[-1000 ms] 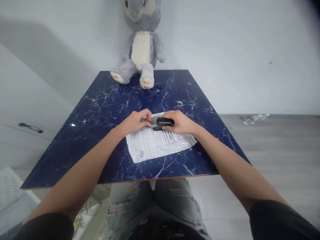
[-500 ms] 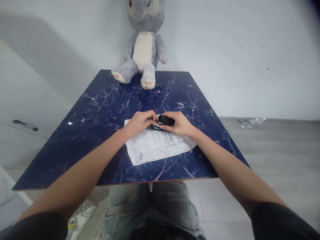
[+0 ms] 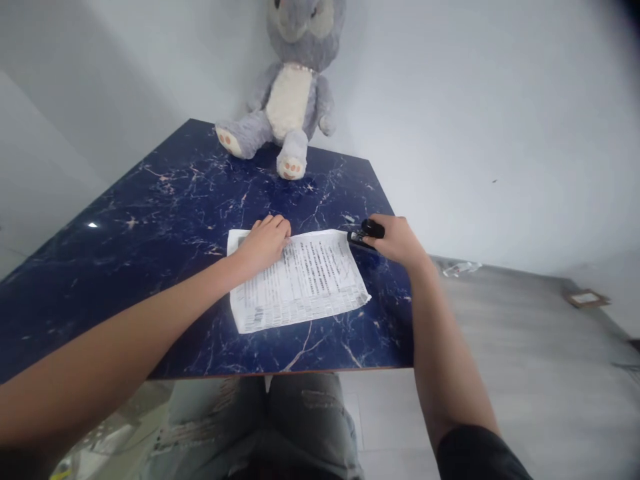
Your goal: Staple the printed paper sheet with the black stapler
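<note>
A black stapler (image 3: pixel 374 229) with a silvery part inside is in my right hand (image 3: pixel 397 241), whose fingers are closed around its rear end. Its front lies by the upper right corner of a printed sheet of paper (image 3: pixel 320 277); whether the corner is between the jaws I cannot tell. My left hand (image 3: pixel 266 241) rests on the upper left part of the sheet with its fingers curled in. Those fingertips are hidden, so anything in them cannot be seen. Slight creases show along the sheet's lower edge.
The dark blue marbled table (image 3: pixel 165 200) bears the sheet. A grey plush toy (image 3: pixel 293 100) sits at its far edge against the white wall. On the floor to the right lie a clear plastic item (image 3: pixel 461 269) and a small brown frame-like thing (image 3: pixel 586 298).
My right hand has moved right with the stapler, away from my left hand. My left hand has left the stapler and now rests on the paper. The view has turned a little to the right.
</note>
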{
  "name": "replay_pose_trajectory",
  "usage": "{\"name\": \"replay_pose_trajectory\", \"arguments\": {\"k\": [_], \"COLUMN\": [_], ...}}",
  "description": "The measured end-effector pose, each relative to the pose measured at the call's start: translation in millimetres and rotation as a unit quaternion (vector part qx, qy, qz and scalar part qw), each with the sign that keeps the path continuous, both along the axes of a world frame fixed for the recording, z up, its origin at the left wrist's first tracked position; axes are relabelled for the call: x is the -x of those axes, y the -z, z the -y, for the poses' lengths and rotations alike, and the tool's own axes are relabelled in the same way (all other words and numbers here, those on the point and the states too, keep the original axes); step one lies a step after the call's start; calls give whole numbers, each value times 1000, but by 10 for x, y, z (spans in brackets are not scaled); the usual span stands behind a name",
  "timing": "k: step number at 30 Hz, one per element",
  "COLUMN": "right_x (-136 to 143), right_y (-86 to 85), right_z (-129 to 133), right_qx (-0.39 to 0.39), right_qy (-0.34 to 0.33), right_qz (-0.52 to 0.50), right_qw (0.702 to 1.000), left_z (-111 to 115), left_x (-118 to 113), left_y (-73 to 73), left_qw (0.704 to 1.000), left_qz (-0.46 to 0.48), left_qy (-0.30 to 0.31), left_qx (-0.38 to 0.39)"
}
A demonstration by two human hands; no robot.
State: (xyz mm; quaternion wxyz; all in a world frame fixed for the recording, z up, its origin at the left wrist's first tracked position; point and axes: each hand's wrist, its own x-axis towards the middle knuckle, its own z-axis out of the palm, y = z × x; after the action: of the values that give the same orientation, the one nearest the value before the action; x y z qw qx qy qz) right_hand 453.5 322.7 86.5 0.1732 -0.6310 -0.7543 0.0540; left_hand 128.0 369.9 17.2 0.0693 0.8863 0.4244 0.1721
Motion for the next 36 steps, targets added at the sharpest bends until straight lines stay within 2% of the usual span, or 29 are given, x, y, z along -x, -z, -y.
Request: {"name": "replay_pose_trajectory", "arguments": {"k": [4,7,11,15,19,22,33,36], "right_x": [-154,-159,-129,-116,-46,15,156,228], "right_y": [8,7,-11,-43,-84,-103,-160,-140], "right_z": [-10,-6,15,46,74,86,144,151], "right_qx": [60,92,135,129,147,150,234,223], "right_qy": [-8,-43,-81,-95,-170,-200,-240,-220], "right_qz": [45,32,19,24,0,-6,-90,-134], "right_qw": [997,994,987,987,974,968,938,940], "left_z": [-88,-136,-169,-199,-206,-192,-192,-189], "left_x": [88,142,179,202,214,216,211,205], "left_y": [-30,-41,-24,-6,-23,-50,-72,-84], "left_qw": [999,996,994,992,992,992,993,994], "left_qz": [38,72,88,105,117,117,105,95], "left_qy": [13,26,6,11,14,10,-10,-18], "left_qx": [23,51,66,63,49,42,52,58]}}
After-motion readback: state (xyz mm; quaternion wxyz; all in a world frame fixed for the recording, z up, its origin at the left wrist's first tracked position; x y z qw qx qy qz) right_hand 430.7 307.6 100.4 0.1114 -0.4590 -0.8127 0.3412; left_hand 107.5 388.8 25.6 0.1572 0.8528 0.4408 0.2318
